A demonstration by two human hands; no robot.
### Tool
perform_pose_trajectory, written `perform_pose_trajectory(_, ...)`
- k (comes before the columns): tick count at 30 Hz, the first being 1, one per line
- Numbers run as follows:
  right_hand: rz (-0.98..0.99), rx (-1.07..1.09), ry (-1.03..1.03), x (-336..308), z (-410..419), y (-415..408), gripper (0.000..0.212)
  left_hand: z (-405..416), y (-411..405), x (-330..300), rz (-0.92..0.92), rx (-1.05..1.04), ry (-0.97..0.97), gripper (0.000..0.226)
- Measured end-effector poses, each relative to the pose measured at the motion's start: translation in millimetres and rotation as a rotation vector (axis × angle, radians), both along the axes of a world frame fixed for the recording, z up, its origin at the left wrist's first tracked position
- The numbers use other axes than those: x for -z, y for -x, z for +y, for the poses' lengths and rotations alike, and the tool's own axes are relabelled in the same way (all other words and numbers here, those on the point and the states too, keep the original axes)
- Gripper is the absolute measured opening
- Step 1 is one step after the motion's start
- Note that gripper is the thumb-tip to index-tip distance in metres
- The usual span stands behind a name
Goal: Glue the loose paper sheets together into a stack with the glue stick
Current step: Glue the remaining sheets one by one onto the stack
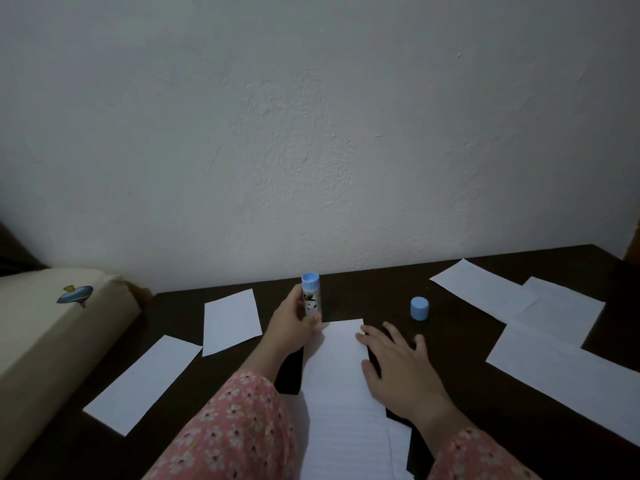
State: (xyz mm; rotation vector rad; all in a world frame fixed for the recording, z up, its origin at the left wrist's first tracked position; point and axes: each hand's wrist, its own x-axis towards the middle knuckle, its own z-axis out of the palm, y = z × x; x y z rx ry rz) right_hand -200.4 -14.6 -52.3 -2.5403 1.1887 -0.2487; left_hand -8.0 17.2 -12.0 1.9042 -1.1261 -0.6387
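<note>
Left grip (294, 318) holds glue stick (311, 295) upright, base up; right grip (398, 362) flat on sheet (343, 393).

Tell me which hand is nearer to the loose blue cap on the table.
The right hand. It lies flat on the edge of the middle sheet, just near-left of the blue cap. The left hand holds the glue stick upright farther left, beyond the sheet.

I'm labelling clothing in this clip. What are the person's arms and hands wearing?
Both forearms are in long pink sleeves printed with small white flowers that have dark centres: the left sleeve and the right sleeve. Each ends near the wrist. The left hand and right hand are bare, with no gloves, rings or watch visible.
</note>
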Motion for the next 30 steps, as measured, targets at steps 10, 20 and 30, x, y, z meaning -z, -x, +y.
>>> perform_pose_trajectory(10,0.015,0.004,0.014,0.2,1.2,0.0,0.05,32.3,-20.3,-11.3,0.43,-0.386,0.453,0.061)
perform_pose_trajectory(20,0.006,0.078,0.043,-0.1,1.7,-0.9,0.048,89.8,-24.6,8.1,0.407,-0.367,0.278,0.047)
perform_pose_trajectory(30,-0.084,0.034,0.069,5.4,3.5,2.3,0.044,96.7,-20.9,15.0,0.051,-0.469,0.218,0.041)
